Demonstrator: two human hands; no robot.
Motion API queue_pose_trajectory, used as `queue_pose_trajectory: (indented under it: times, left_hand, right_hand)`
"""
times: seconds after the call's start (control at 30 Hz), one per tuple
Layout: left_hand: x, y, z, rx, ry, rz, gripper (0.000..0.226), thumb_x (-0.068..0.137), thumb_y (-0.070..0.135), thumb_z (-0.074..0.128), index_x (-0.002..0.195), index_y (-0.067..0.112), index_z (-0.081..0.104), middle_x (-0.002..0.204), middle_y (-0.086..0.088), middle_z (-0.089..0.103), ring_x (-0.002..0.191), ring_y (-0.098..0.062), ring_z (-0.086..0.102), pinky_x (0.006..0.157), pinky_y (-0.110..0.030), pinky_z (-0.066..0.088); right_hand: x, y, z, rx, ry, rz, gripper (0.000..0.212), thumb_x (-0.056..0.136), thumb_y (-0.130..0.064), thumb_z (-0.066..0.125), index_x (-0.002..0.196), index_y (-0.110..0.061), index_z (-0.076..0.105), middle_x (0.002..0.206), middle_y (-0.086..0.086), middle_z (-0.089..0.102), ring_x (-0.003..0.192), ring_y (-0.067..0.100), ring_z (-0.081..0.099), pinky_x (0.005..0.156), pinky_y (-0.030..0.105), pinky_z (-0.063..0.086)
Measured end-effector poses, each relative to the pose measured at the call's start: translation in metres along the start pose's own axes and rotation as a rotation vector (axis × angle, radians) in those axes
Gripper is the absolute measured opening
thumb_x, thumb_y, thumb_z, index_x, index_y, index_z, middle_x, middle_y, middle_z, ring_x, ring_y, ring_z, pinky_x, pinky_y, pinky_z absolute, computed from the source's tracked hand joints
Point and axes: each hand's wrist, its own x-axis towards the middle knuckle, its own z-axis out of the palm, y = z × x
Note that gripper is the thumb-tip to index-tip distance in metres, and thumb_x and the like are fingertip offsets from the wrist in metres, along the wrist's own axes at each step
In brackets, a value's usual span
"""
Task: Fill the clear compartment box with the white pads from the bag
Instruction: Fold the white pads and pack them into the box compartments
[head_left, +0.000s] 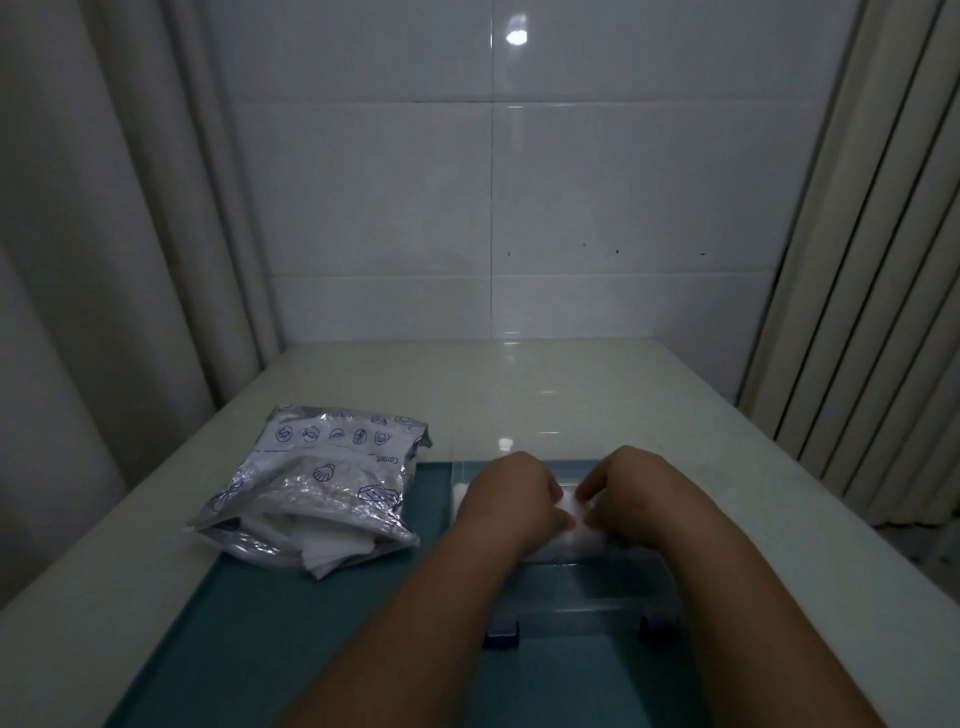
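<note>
The clear compartment box (597, 597) lies on a teal mat, its near edge with two dark latches toward me. Both my hands are over it. My left hand (511, 493) and my right hand (631, 491) meet above a white pad (584, 538) in the box, fingers curled onto it. Another bit of white pad (460, 491) shows at the box's left side. The crinkled silver bag (317, 493) with blue prints lies to the left, its mouth toward me with white pads (327, 548) sticking out.
The teal mat (291, 639) lies on a pale glossy table (519, 384) that ends at a white tiled wall. Curtains hang at the left (104, 260) and right (872, 260) of the table.
</note>
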Motion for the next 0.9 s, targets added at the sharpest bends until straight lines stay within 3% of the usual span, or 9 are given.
queue_pose_trajectory:
  times: [0.17,0.37,0.53,0.9]
  left_hand:
    - [0.0,0.0,0.0,-0.005,-0.003,0.0,0.032,0.086,0.035,0.067,0.112,0.016,0.071,0.115,-0.008,0.066,0.103,-0.022,0.06,0.085,-0.028,0.043]
    - [0.0,-0.001,-0.001,-0.016,-0.055,-0.001,0.034,0.091,0.034,0.061,0.117,0.013,0.069,0.118,-0.009,0.064,0.106,-0.023,0.059,0.091,-0.031,0.044]
    - [0.0,-0.005,0.003,0.011,0.032,-0.003,0.029,0.087,0.033,0.064,0.108,0.014,0.073,0.11,-0.008,0.067,0.101,-0.022,0.061,0.086,-0.027,0.044]
    - [0.002,-0.008,0.001,0.02,0.04,-0.009,0.028,0.09,0.032,0.06,0.108,0.015,0.073,0.111,-0.008,0.066,0.104,-0.023,0.06,0.084,-0.027,0.042]
  right_hand:
    - [0.002,0.003,0.003,-0.029,0.012,-0.029,0.041,0.086,-0.015,0.066,0.126,-0.023,0.064,0.122,0.006,0.062,0.108,0.022,0.062,0.095,0.034,0.051]
    - [0.017,0.0,0.012,-0.018,0.018,0.058,0.053,0.084,-0.028,0.07,0.132,-0.012,0.057,0.13,0.013,0.059,0.114,0.026,0.059,0.101,0.035,0.047]
    - [0.024,0.003,0.017,0.007,0.123,0.06,0.037,0.083,-0.03,0.067,0.114,-0.01,0.068,0.114,0.012,0.066,0.104,0.024,0.063,0.09,0.03,0.049]
    - [0.018,-0.002,0.019,0.022,0.133,0.011,0.023,0.086,-0.023,0.061,0.101,-0.008,0.071,0.105,0.011,0.068,0.101,0.025,0.064,0.085,0.03,0.05]
